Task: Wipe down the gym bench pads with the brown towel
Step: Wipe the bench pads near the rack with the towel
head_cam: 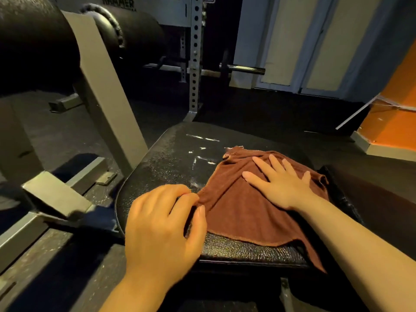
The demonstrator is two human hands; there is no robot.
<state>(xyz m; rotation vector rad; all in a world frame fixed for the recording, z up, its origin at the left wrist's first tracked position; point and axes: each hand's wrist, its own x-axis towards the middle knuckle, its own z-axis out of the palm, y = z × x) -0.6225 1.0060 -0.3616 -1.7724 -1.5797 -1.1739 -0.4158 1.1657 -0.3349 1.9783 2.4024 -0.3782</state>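
I see the brown towel spread over the right half of the black bench pad, the surface right below me, with one corner hanging off the near edge on the right and a bunched fold at its far end. My right hand lies flat on top of the towel, fingers straight and spread, palm pressing the cloth down onto the pad. My left hand sits at the towel's left edge — its fingers are curled and the thumb and fingertips pinch the cloth's corner there, with the heel of the hand near the front rim of the pad. The bare part of the pad to the left and beyond the towel looks grainy and shiny, with several pale streaks across it just past the towel's far end.

To the left stands a grey steel frame post rising at a slant, and above it two thick black roller pads — the nearer one fills the top left corner. Behind them I can make out a perforated upright of a rack and the chrome end of a barbell sticking out to the right. The floor is dark, and an orange wall edges the right side.
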